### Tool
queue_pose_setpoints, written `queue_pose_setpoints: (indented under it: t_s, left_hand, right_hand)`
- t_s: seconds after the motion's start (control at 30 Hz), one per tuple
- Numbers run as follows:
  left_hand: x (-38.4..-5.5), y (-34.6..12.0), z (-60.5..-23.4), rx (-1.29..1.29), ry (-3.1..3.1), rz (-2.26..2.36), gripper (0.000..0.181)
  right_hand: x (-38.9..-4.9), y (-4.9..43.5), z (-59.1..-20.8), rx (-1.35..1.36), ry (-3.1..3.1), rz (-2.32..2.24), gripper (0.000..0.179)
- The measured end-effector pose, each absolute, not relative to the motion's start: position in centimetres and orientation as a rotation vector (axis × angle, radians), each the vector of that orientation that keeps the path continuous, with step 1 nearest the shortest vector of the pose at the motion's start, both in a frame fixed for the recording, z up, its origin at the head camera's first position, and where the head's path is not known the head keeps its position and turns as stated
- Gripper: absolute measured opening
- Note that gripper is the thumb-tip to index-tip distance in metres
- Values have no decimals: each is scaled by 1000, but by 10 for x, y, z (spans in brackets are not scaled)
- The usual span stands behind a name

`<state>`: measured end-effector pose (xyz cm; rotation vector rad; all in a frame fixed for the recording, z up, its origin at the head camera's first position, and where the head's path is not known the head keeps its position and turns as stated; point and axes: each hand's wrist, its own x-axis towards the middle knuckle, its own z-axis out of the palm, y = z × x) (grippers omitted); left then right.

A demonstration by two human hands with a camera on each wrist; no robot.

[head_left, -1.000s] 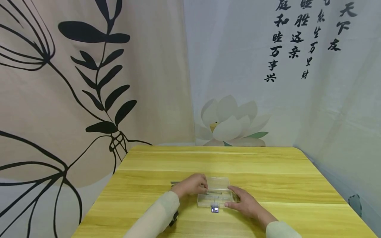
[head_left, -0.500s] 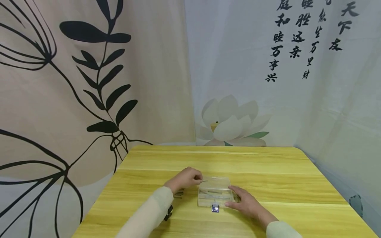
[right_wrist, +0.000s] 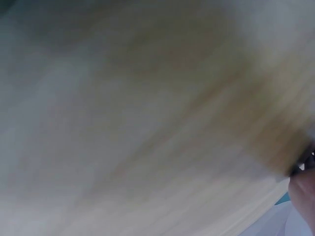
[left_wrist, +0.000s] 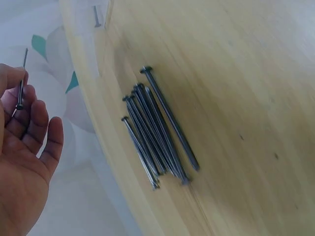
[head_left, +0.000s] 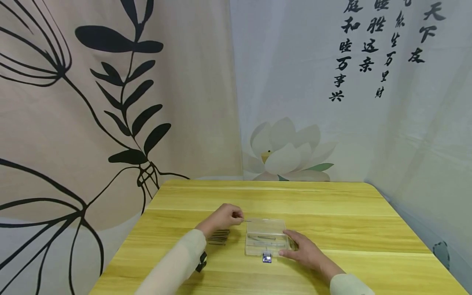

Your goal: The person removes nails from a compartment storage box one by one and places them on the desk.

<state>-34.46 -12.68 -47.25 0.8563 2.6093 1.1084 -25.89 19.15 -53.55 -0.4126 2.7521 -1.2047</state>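
In the head view my left hand [head_left: 225, 216] is raised above the table, left of the clear plastic box [head_left: 265, 250]. It pinches a thin dark nail [left_wrist: 21, 93] between thumb and fingers, plain in the left wrist view, head downward there. Below that hand lies a bundle of several long nails [left_wrist: 152, 132], roughly parallel. My right hand [head_left: 304, 252] holds the box's right side, thumb near the front corner and fingers farther back. The box's lid [head_left: 266, 226] is raised at the back, and a few nails [head_left: 263, 238] lie inside. The right wrist view is mostly blurred.
A small blue and white label or catch [head_left: 267, 257] is at the box's front edge. Under everything is a yellow wood-grain table [head_left: 332, 213]. Printed curtains [head_left: 199, 102] hang behind its far edge.
My left hand has moved out of the box, up and to the left, carrying a nail. The nail bundle beneath it has come into view. My right hand has stayed on the box.
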Motion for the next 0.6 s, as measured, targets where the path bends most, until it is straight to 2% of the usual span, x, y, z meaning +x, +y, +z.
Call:
queue_pose_setpoints:
  t_s: [0.13, 0.4, 0.6]
  left_hand:
    - [-343, -137, -473, 789, 2565, 1200, 11]
    - [-340, -159, -475, 852, 2612, 1199, 10]
    - [-339, -178, -478, 804, 2625, 1213, 16]
  right_hand:
    - [-258, 191, -535, -411, 2749, -1213, 81]
    - [-258, 191, -533, -416, 2753, -1205, 80]
    - [-258, 191, -534, -415, 2756, -1200, 81]
